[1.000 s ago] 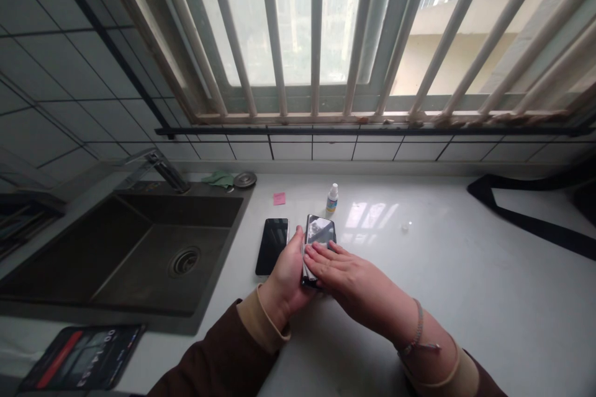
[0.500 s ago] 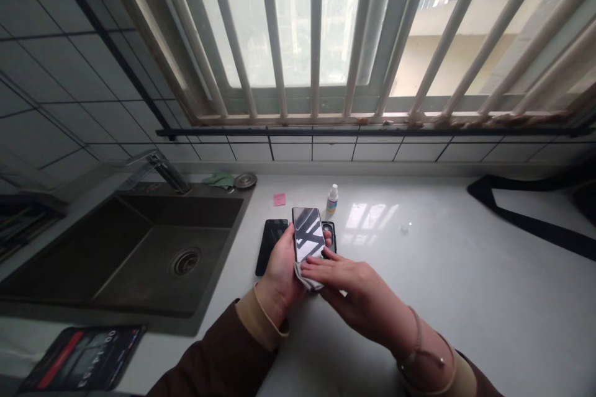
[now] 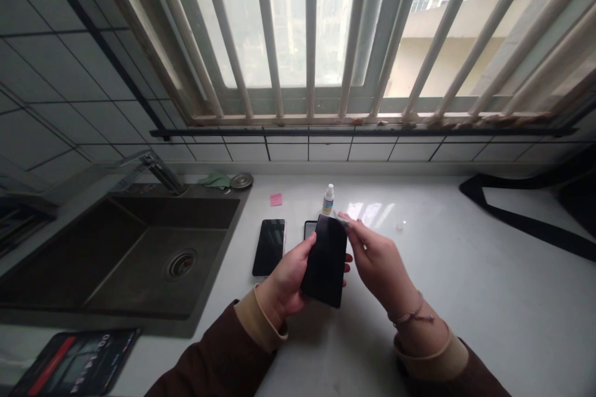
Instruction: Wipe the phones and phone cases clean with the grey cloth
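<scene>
My left hand (image 3: 289, 276) is wrapped round a dark smartphone (image 3: 325, 263), thumb on its left edge and fingertips showing past its right edge. The phone tilts, its black screen towards me. At its top right corner my right hand (image 3: 379, 260) pinches a pale cloth (image 3: 342, 218), mostly hidden by the fingers. Behind the held phone lies a black-rimmed phone case (image 3: 310, 227), partly covered. A second phone (image 3: 270, 247) rests flat on the counter, left of the hands. Just beyond the held phone stands a small white bottle (image 3: 328, 200) with a coloured label.
A dark sink (image 3: 139, 322) with a faucet (image 3: 161, 172) takes up the left. Near its back corner are a green cloth (image 3: 215, 180) and a round strainer (image 3: 241, 181). A pink note (image 3: 276, 199), a small clear piece (image 3: 400, 226), a black strap (image 3: 521, 228) and a timer screen (image 3: 74, 360) lie around.
The held phone has shifted right and down and turned, its screen now dark. My right hand moved with the cloth from the phone's lower end to its top right corner.
</scene>
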`<state>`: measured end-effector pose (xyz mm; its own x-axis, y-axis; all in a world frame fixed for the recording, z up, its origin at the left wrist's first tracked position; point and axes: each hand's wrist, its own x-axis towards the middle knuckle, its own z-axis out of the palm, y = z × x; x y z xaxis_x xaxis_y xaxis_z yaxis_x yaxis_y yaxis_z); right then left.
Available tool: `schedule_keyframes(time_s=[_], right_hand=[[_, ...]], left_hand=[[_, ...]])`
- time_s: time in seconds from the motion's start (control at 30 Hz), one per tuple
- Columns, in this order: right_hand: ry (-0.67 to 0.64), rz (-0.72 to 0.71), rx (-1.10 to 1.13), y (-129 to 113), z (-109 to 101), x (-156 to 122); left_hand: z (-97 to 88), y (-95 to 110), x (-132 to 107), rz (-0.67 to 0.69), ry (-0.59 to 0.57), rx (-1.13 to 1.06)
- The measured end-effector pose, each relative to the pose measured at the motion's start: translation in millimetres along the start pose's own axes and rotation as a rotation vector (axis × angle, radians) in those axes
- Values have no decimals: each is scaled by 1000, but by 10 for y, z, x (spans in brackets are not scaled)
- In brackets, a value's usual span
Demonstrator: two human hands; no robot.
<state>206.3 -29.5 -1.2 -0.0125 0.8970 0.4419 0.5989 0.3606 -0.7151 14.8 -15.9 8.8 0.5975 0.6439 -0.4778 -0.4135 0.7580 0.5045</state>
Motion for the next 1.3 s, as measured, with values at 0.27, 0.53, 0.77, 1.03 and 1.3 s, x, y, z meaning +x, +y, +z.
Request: schedule_keyframes(time_s=[0.27,0.53,0.77,1.03,1.3], right_hand=[[-501,-387,107,-135,33,-45],[-268,227,729,-234,-130,-14],[478,567,870,96,-48,106],[93,406,726,-105,4,8],[251,186,367,-171,21,-82]], left_hand=[[-7,108,71,125,105,-226],[-85,145,67,191,151,-191],[-84,98,-67,-90,-81,118],[-10,72,-128,-62,-227,156],[10,95,-124,42,-87,126]])
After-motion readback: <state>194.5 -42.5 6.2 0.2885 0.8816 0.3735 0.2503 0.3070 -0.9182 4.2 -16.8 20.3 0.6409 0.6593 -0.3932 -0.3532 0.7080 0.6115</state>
